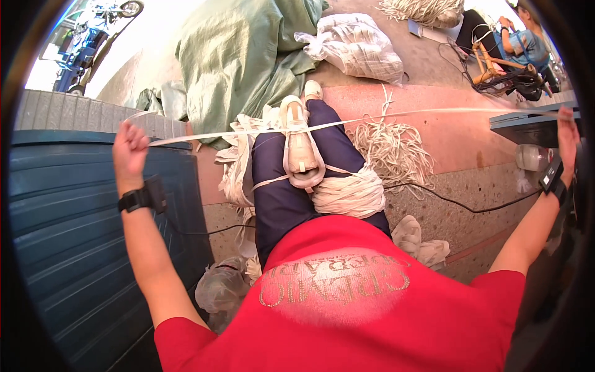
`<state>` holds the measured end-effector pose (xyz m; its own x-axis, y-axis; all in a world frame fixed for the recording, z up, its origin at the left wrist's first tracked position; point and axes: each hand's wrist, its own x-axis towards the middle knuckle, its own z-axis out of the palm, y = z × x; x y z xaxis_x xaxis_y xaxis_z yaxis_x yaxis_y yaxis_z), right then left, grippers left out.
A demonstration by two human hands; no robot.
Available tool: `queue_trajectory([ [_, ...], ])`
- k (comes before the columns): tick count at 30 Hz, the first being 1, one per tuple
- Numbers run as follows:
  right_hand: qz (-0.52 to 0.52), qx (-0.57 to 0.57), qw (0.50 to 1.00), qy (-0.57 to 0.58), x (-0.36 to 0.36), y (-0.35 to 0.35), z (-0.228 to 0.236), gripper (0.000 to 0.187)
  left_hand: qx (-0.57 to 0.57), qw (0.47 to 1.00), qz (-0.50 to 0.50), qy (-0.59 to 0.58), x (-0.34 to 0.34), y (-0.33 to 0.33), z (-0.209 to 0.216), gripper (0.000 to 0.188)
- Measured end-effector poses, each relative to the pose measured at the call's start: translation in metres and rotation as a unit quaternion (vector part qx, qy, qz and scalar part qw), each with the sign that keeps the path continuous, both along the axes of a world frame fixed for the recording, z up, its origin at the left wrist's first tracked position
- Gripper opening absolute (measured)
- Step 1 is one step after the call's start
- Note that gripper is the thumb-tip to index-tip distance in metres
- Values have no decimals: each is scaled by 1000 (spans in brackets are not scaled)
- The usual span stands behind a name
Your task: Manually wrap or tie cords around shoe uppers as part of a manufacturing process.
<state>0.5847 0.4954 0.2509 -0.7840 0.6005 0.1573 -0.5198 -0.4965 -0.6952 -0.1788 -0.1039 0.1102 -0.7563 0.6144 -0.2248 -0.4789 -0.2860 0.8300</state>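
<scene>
White lace [341, 123] stretches from left fingers [136, 139] gripping it to right fingers [565, 116], grip unclear.

upside-down lettering [338, 288], red shirt [347, 341] front

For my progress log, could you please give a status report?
Left hand closed on pale strip; right hand meeting it, grip unclear. Strip stretched between them. No snag visible.
</scene>
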Motion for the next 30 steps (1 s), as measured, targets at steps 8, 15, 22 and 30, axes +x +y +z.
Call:
queue_trajectory([
  [8,-352,-149,897,-223,-41,-5,-210,34,-180,897,349,202,-95,-194,119,20],
  [15,81,265,794,-541,-337,-245,-246,23,-216,975,-42,-6,7,-17,-15,8],
  [22,59,667,620,-409,-425,-340,-301,19,-259,910,-322,-30,150,106,-107,24],
  [30,-34,661,609,-437,-437,-345,-307,17,-351,885,-290,101,179,113,-128,19],
])
